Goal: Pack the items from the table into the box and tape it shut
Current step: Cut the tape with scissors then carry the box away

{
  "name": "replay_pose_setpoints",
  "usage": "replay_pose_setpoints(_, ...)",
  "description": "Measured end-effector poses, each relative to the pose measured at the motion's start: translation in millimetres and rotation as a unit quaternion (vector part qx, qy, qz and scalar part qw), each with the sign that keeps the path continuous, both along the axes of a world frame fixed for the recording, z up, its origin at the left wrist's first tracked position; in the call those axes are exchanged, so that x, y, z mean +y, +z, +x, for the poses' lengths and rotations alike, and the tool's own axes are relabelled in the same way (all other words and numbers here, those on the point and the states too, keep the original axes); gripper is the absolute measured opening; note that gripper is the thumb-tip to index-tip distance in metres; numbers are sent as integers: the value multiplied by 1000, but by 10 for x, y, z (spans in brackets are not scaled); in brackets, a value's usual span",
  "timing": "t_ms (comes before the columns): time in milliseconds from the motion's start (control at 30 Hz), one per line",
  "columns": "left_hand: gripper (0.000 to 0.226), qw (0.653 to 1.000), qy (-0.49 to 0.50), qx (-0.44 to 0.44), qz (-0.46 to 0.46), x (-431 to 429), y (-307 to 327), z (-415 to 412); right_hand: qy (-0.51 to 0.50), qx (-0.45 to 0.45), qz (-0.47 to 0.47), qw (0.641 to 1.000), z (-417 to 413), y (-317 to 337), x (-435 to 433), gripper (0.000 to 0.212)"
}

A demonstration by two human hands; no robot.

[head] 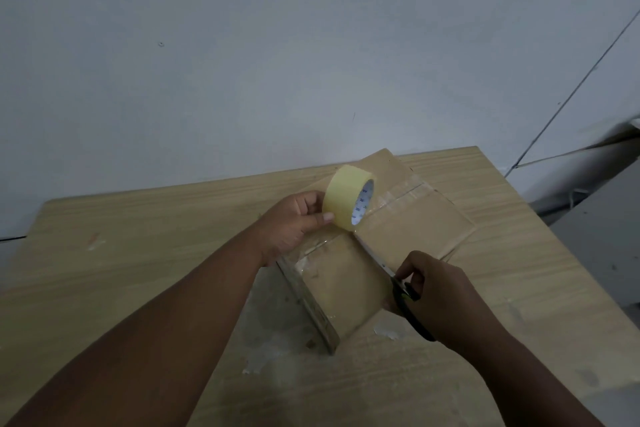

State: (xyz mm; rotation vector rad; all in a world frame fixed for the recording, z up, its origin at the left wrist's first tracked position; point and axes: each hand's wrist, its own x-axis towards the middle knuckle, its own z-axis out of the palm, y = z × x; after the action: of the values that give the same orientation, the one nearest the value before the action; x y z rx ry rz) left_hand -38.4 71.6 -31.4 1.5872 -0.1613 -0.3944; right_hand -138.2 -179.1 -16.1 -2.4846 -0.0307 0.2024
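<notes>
The cardboard box [346,274] sits in the middle of the tabletop [138,253] with its flaps folded down, and glossy clear tape runs along the seam on its top and down onto the side facing the person. The left hand [291,225] holds a pale yellow tape roll [343,199] on edge just above the box's near top edge; its thumb presses on the roll's outer face and its fingers [304,204] are curled round the far side. The right hand [440,291] grips a pair of scissors [384,267] by the black handles, its fingers wrapped round them. The metal blades lie along the box's top edge with the tip pointing at the foot of the roll; whether the blades are parted cannot be told. Pale scuffs mark the tabletop near the box, and a plain grey wall [242,45] rises behind.
</notes>
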Motion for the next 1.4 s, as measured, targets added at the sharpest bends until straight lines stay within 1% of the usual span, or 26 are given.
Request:
replay_pose_setpoints(100,21,995,89,-25,-45,-270,114,-72,-57,31,7,998,-117,33,-134,37)
replay_pose_setpoints(167,20,987,144,-46,-56,-444,191,-97,-96,39,30,994,-202,36,-214,37)
replay_pose_setpoints(233,24,984,157,-56,-66,-580,268,-124,-141,29,53,988,-281,20,-285,36)
replay_pose_setpoints(300,35,987,136,-42,-81,-741,318,-152,-187,13,61,980,-363,-2,-377,36)
replay_pose_setpoints(400,47,991,115,-56,-49,-1024,373,-233,-249,-18,27,968,-437,-55,-559,45)
replay_pose_setpoints(467,54,993,92,-60,-37,-1257,396,-324,-278,-26,30,960,-481,-100,-715,48)
replay_pose_setpoints(567,64,997,35,-75,0,-1620,382,-491,-303,-16,40,952,-541,-204,-974,43)
replay_pose_setpoints(667,64,996,-25,-76,25,-2013,320,-655,-318,1,39,947,-608,-347,-1285,35)
replay_pose_setpoints(733,63,992,-65,-84,74,-2229,191,-720,-308,4,6,951,-649,-475,-1449,30)
replay_pose_setpoints(800,59,975,-111,-95,169,-2454,24,-758,-288,12,-31,957,-675,-630,-1646,27)
replay_pose_setpoints(833,53,963,-133,-95,216,-2566,-76,-782,-280,18,-44,959,-674,-720,-1751,25)
replay_pose_setpoints(900,34,934,-161,-103,302,-2710,-291,-844,-261,26,-87,961,-640,-859,-1900,21)
replay_pose_setpoints(967,26,908,-171,-94,370,-2838,-513,-912,-225,41,-135,964,-593,-987,-2048,16)
replay_pose_setpoints(1000,31,902,-170,-82,388,-2869,-619,-932,-210,59,-142,966,-565,-1035,-2086,13)
replay_pose_setpoints(1067,52,890,-178,-57,416,-2949,-808,-962,-190,111,-135,966,-515,-1136,-2154,9)
replay_pose_setpoints(1134,64,877,-192,-60,437,-3062,-927,-988,-165,151,-126,966,-475,-1230,-2236,14)
replay_pose_setpoints(1200,67,871,-199,-72,443,-3152,-1006,-985,-143,158,-119,970,-423,-1301,-2282,24)
replay_pose_setpoints(1267,63,862,-208,-87,454,-3233,-1073,-964,-127,154,-111,973,-362,-1341,-2327,25)
replay_pose_setpoints(1300,62,853,-222,-89,463,-3258,-1099,-950,-119,156,-104,975,-326,-1348,-2341,25)
replay_pose_setpoints(1400,71,822,-266,-95,494,-3304,-1114,-930,-92,184,-77,976,-214,-1343,-2393,26)
